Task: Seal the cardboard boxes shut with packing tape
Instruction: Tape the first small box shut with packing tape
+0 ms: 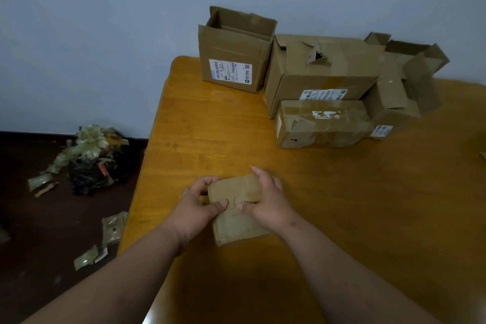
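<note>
A small flat cardboard box (236, 221) lies on the wooden table (342, 205) near its front left. My left hand (196, 205) grips the box's left side, thumb on the top face, fingers curled over the far left corner. My right hand (268, 200) grips the right side, thumb on top near the middle seam, fingers wrapped over the far right edge. No tape roll is in sight.
At the back of the table stand an open box with a label (234, 52), a large torn box (320, 71), a taped box (323, 123) and a crumpled open box (405, 87). Tape scraps and a black bag (89, 160) litter the floor left.
</note>
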Demonstrator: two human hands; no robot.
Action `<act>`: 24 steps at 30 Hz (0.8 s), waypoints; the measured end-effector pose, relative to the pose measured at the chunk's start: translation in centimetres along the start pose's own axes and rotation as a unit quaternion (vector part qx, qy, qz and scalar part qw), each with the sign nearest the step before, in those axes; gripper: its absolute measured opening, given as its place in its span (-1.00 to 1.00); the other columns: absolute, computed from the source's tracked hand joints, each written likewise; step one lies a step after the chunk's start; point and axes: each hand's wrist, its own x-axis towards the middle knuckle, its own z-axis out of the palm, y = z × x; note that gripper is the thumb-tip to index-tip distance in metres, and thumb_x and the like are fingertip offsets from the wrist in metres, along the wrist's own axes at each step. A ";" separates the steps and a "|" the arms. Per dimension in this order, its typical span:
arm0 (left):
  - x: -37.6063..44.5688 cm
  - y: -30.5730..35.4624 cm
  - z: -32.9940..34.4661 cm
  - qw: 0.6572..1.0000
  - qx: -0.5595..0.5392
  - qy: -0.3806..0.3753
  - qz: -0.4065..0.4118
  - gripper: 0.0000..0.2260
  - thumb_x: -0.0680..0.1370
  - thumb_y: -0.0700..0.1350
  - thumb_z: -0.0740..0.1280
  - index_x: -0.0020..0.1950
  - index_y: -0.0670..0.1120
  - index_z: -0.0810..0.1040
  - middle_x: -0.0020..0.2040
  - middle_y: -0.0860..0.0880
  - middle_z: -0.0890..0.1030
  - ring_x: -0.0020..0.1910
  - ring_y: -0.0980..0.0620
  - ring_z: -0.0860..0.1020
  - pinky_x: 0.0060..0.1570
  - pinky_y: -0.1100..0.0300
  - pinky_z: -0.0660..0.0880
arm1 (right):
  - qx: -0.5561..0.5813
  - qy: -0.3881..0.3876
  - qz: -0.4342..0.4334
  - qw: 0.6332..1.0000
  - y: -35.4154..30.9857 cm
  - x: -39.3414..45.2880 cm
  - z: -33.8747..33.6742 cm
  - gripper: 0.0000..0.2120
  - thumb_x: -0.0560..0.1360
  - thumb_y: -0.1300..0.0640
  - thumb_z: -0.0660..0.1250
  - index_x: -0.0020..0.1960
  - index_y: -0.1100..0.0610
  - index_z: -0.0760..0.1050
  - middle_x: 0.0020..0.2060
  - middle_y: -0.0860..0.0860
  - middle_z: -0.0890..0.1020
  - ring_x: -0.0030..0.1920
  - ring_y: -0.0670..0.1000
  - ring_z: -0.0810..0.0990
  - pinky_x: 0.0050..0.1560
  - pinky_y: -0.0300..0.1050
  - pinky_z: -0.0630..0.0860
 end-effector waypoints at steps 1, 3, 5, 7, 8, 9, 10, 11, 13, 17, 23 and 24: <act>0.0 0.0 -0.1 1.000 -0.001 -0.004 -0.002 -0.63 0.48 -0.07 0.48 0.00 0.42 0.48 0.23 -0.02 0.43 0.16 -0.09 0.51 0.20 -0.07 0.53 | 0.012 -0.008 0.002 1.000 0.0 0.0 -0.1 -0.22 0.48 0.08 0.44 0.53 -0.23 0.08 0.48 -0.09 0.13 0.46 0.05 0.21 0.44 0.06 0.31; 0.1 0.1 -0.2 1.000 -0.001 -0.012 -0.006 -0.61 0.42 -0.05 0.51 0.02 0.42 0.49 0.23 -0.02 0.43 0.16 -0.10 0.51 0.21 -0.10 0.52 | 0.027 -0.007 0.000 1.000 0.0 -0.1 -0.1 -0.27 0.51 0.08 0.38 0.53 -0.23 0.09 0.49 -0.09 0.13 0.46 0.06 0.22 0.42 0.04 0.31; 0.0 0.2 -0.2 1.000 -0.001 -0.017 -0.006 -0.56 0.33 0.00 0.51 0.05 0.45 0.47 0.24 0.00 0.42 0.17 -0.09 0.50 0.23 -0.11 0.50 | 0.019 0.008 -0.005 1.000 0.0 -0.1 0.2 -0.33 0.54 0.04 0.35 0.53 -0.24 0.10 0.49 -0.09 0.13 0.46 0.05 0.21 0.43 0.03 0.29; -0.2 0.1 -0.3 1.000 -0.007 -0.022 -0.012 -0.46 0.26 -0.01 0.48 0.10 0.48 0.43 0.26 0.02 0.41 0.19 -0.09 0.49 0.25 -0.12 0.49 | 0.027 0.008 -0.002 1.000 -0.1 0.0 0.2 -0.37 0.57 0.04 0.31 0.53 -0.23 0.11 0.50 -0.08 0.12 0.47 0.06 0.20 0.44 0.04 0.27; -0.2 0.1 -0.3 0.999 -0.011 -0.027 -0.016 -0.41 0.24 -0.03 0.47 0.13 0.48 0.41 0.27 0.02 0.40 0.19 -0.09 0.47 0.25 -0.12 0.48 | 0.050 0.000 0.003 0.999 -0.1 0.0 -0.1 -0.38 0.59 0.07 0.29 0.54 -0.22 0.11 0.51 -0.06 0.12 0.47 0.07 0.20 0.45 0.06 0.27; -0.2 0.1 -0.4 0.999 -0.010 -0.032 -0.018 -0.39 0.23 -0.06 0.45 0.14 0.47 0.40 0.27 0.02 0.39 0.20 -0.10 0.47 0.25 -0.12 0.47 | 0.079 -0.010 0.009 0.997 -0.1 0.0 -0.4 -0.39 0.60 0.10 0.27 0.54 -0.22 0.11 0.51 -0.04 0.12 0.47 0.08 0.21 0.45 0.07 0.27; -0.3 0.2 -0.4 0.999 -0.002 -0.035 -0.017 -0.37 0.23 -0.08 0.45 0.16 0.45 0.40 0.28 0.02 0.38 0.18 -0.10 0.47 0.24 -0.10 0.48 | 0.104 -0.017 0.011 0.994 0.0 0.0 -0.8 -0.39 0.60 0.13 0.26 0.54 -0.22 0.12 0.51 -0.03 0.12 0.47 0.09 0.21 0.44 0.09 0.27; -0.3 0.3 -0.3 0.999 0.009 -0.035 -0.012 -0.36 0.25 -0.11 0.46 0.19 0.42 0.39 0.28 0.02 0.37 0.16 -0.10 0.48 0.20 -0.06 0.50 | 0.118 -0.021 0.007 0.993 0.1 -0.1 -1.1 -0.38 0.59 0.17 0.26 0.54 -0.21 0.13 0.51 -0.03 0.13 0.46 0.09 0.21 0.44 0.07 0.27; -0.3 0.6 -0.2 0.999 0.040 -0.024 0.014 -0.36 0.38 -0.19 0.48 0.31 0.31 0.37 0.27 0.02 0.35 0.07 -0.04 0.49 0.05 0.12 0.53 | 0.104 -0.018 -0.019 0.994 0.2 -0.5 -1.2 -0.34 0.56 0.24 0.26 0.54 -0.19 0.14 0.51 -0.05 0.12 0.48 0.07 0.18 0.40 -0.03 0.26; -0.6 0.9 0.0 0.992 0.105 0.001 0.070 -0.42 0.54 -0.11 0.42 0.48 0.16 0.28 0.24 0.07 0.33 0.03 0.04 0.47 -0.07 0.31 0.45 | -0.061 0.054 -0.114 0.990 0.5 -1.4 -0.6 -0.31 0.49 0.17 0.32 0.52 -0.23 0.18 0.53 -0.21 -0.04 0.54 0.02 -0.04 0.48 -0.03 0.16; -1.0 1.2 -0.5 0.995 0.080 -0.013 0.053 -0.43 0.50 0.14 0.40 0.47 0.19 0.30 0.28 0.13 0.37 0.12 0.10 0.50 -0.03 0.30 0.45 | -0.246 0.141 -0.239 0.929 1.1 -0.6 -0.8 -0.51 0.47 0.00 0.39 0.39 -0.11 0.44 0.41 -0.05 0.35 0.43 0.07 0.20 0.44 0.21 0.25; -1.0 1.2 -0.4 0.995 0.080 -0.014 0.052 -0.43 0.50 0.13 0.42 0.47 0.19 0.30 0.28 0.13 0.37 0.12 0.10 0.50 -0.03 0.30 0.45 | -0.273 0.167 -0.262 0.911 1.1 -0.3 -0.8 -0.56 0.44 0.00 0.42 0.31 -0.10 0.51 0.33 -0.04 0.44 0.39 0.09 0.27 0.43 0.26 0.22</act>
